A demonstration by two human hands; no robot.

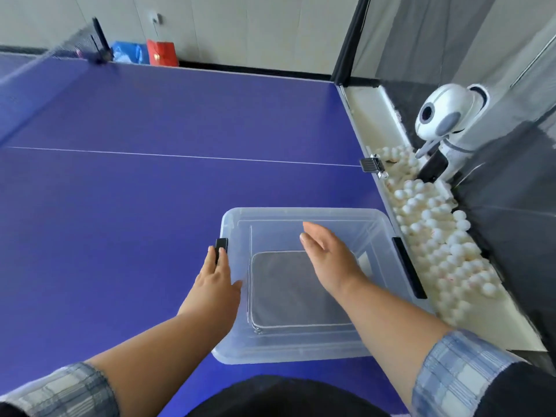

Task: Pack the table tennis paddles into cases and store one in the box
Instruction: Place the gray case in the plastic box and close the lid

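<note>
A clear plastic box [376, 224] with its lid on stands on the blue table near the right edge. Through the lid a grey square paddle case [288, 293] shows, lying flat on the bottom. My left hand [215, 284] rests at the box's left side, fingertips on the black latch [221, 245]. My right hand [329, 257] hovers flat over the lid, fingers apart, holding nothing. A second black latch [407, 266] sits on the right side of the box.
The blue table tennis table [150, 191] stretches left and forward, with its net [36, 67] at the far left. A trough of several white balls [436, 236] runs along the right edge beside a white ball machine [448, 118]. Red and blue bags [150, 52] stand by the far wall.
</note>
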